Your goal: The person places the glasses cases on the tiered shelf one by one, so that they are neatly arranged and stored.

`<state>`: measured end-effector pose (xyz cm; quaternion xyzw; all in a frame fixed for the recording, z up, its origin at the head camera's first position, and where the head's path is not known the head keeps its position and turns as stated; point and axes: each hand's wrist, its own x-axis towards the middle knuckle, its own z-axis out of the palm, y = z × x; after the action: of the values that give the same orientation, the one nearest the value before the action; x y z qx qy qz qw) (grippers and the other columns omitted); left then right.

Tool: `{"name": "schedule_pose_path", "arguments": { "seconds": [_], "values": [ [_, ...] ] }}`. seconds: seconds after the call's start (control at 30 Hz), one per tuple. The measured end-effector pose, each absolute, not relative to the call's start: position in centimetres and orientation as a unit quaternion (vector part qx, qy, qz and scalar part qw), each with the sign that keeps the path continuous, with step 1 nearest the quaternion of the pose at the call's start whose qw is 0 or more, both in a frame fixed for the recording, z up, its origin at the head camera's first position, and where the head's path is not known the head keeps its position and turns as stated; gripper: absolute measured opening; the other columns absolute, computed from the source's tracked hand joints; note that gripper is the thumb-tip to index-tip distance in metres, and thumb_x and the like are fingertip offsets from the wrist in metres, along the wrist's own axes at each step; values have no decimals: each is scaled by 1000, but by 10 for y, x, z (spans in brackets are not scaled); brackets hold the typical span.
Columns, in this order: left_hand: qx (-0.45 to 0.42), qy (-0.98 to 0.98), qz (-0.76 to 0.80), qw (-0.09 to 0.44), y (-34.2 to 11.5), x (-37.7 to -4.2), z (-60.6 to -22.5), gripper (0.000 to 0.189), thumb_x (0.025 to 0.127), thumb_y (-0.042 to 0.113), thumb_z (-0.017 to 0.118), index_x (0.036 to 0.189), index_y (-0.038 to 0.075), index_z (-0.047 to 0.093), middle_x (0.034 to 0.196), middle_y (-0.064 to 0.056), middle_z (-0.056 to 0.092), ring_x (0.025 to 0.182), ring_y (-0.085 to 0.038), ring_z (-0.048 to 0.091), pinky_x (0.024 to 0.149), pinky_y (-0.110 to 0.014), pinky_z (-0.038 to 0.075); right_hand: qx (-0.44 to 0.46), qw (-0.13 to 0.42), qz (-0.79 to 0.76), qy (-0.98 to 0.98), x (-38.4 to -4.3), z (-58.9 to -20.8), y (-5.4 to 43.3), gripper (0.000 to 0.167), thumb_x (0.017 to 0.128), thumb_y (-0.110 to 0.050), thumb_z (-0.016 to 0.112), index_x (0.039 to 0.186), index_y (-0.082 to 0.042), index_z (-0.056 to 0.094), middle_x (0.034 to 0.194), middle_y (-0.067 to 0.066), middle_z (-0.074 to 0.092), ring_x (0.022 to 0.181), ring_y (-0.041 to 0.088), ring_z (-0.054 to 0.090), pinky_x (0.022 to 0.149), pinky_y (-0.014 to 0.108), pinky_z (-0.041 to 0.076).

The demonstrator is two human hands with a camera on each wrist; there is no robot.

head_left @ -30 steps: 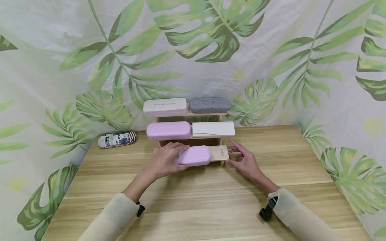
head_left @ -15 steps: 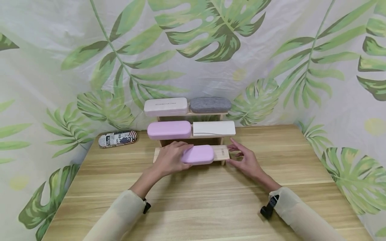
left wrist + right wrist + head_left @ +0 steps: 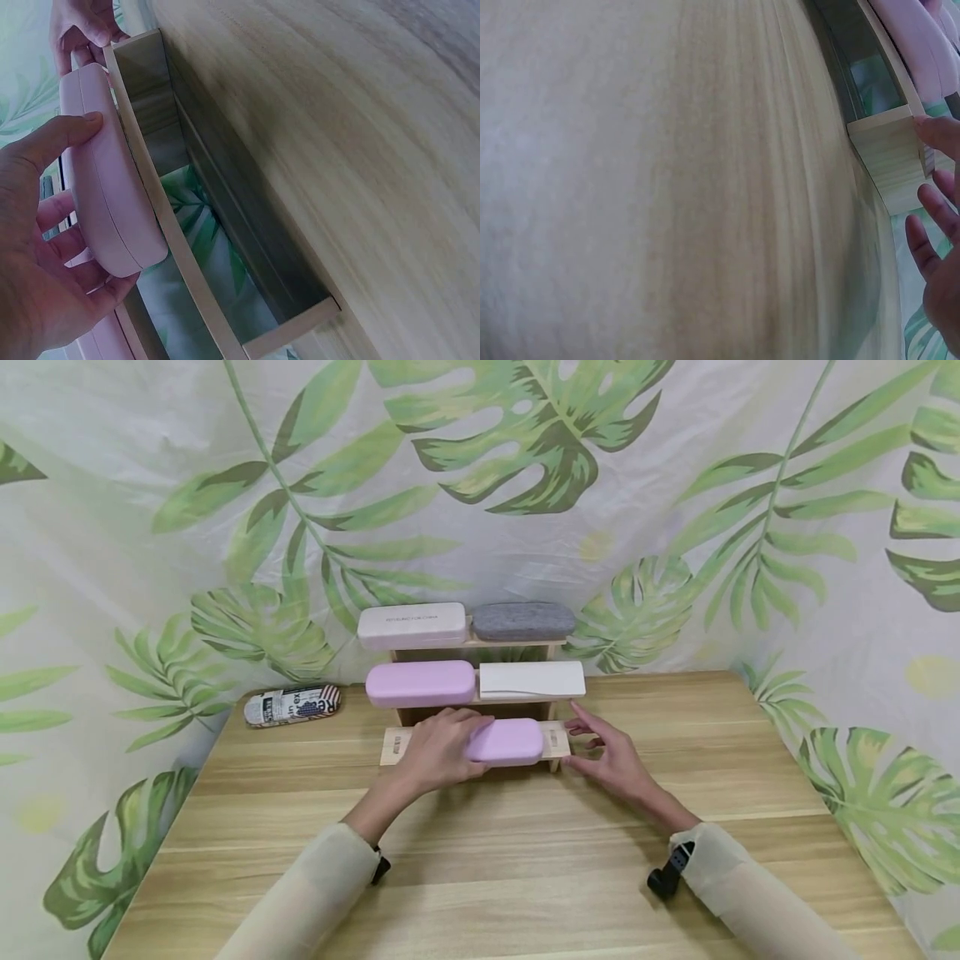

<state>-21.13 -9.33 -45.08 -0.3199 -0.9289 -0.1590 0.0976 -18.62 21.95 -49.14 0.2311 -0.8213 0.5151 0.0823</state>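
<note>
On the bottom step of a small wooden tiered rack [image 3: 392, 745] lies a pink glasses case [image 3: 507, 742]. My left hand [image 3: 442, 745] grips its left end, thumb on the front side and fingers behind, as the left wrist view shows with the hand [image 3: 45, 225] around the case [image 3: 112, 172]. At the step's right end is my right hand [image 3: 611, 764], its fingers spread and loosely bent. In the right wrist view the right thumb [image 3: 939, 133] rests at the corner of the step [image 3: 885, 124].
The middle step bears another pink case [image 3: 420, 683] and a white folded case [image 3: 531, 680]. On top sit a pale lettered case [image 3: 412, 625] and a grey fabric case [image 3: 523, 621]. A printed case [image 3: 292, 706] lies at the table's [image 3: 510, 877] back left. Leaf-patterned cloth [image 3: 525, 560] hangs behind.
My left hand has slid the pink glasses case to the right along the bottom step, uncovering the step's left end. The right hand stays at the step's right end.
</note>
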Motion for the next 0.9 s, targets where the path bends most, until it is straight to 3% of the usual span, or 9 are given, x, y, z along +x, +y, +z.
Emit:
{"name": "schedule_pose_path", "arguments": {
  "seconds": [0.9],
  "values": [
    [-302,-935,-177,63,-76,-220,-453,71,76,38,94,139,16,71,138,-9,70,123,-32,67,90,-51,59,233,65,526,-815,-188,-491,221,89,80,15,83,158,7,41,130,35,64,116,58,62,86,71,54]
  ]
}}
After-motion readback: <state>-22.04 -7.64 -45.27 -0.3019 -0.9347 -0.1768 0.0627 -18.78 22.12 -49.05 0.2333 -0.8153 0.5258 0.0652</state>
